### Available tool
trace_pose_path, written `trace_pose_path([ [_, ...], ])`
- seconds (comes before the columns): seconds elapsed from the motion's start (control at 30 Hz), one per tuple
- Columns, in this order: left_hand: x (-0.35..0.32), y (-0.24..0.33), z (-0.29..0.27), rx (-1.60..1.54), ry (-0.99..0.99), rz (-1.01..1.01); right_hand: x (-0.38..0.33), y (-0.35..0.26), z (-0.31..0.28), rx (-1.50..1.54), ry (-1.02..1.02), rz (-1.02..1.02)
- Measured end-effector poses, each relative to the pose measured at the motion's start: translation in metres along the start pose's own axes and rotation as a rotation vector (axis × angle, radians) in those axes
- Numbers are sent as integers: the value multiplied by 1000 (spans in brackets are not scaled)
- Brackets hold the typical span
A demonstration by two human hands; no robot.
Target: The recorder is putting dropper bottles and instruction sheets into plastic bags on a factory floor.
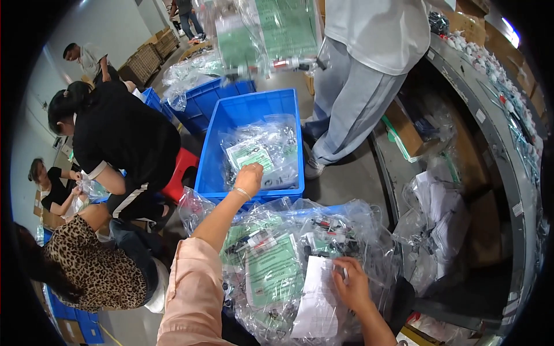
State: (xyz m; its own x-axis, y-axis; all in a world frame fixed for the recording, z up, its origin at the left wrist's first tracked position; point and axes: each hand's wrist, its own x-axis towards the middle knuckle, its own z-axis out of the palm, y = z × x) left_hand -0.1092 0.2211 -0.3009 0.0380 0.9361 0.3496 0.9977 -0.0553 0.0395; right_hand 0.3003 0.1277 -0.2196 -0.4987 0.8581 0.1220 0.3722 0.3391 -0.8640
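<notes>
In the head view, the person's left hand (249,177) is in the blue bin (254,107) at the upper centre of the frame, fingers bent down at the clear bags (281,157) lying there; the fingertips are hidden, so whether they grip a bag cannot be told. The right hand (352,284), right of centre in the lower frame, has its fingers loosely curled at the upper right edge of a white printed sheet (315,300); a firm pinch cannot be made out.

The sheet lies on a heap of filled bags (274,274) across the lower centre, where green leaflets and small dark, red and white parts show through the plastic.

The bags look light, soft and slippery, with loose parts likely to shift inside; a gathered corner or the stiffer leaflet edge should give the surest hold. The sheet looks thin and easily creased, best taken flat between thumb and fingers near an edge.
</notes>
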Motion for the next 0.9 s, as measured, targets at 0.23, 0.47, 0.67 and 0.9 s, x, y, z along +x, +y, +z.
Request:
trace_pose_path([
  [0.23, -1, 15, -111, -130, 61, -109, -6, 7, -1, 27, 87, -38],
  [0.47, -17, 90, -268, -164, 220, 228, -8, -95, -20, 597, -108, 236],
  [0.67, -92, 209, -303, -207, 67, 474, -38, -143, -20, 866, -212, 101],
  [0.9, -170, 289, -260, -364, 165, 515, -94, -100, -22, 609, -200, 411],
])
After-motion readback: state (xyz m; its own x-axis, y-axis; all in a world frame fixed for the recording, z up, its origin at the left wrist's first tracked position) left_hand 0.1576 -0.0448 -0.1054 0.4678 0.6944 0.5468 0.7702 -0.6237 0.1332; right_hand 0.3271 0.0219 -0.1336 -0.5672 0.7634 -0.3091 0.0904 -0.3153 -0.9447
